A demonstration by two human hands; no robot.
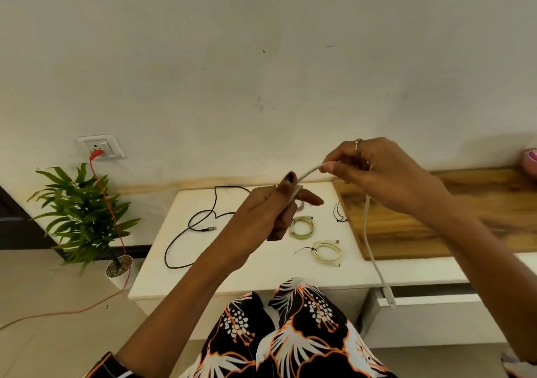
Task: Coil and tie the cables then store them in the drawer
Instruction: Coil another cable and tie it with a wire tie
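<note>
White cable [368,232] runs taut between the left hand [263,212], gripping its started loops, and the right hand [377,171], pinching it above the table [255,273]; she should feed even, same-sized turns without twisting.

No readable text, labels, brands or numbers on any surface in view.

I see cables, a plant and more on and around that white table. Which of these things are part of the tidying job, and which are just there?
Part of the job:
- white cable held by left hand and right hand
- two coiled white cables
- loose black cable
- black ties
- drawer, slightly open

Just there:
- potted plant
- orange cord plugged into the wall socket
- wooden board
</note>
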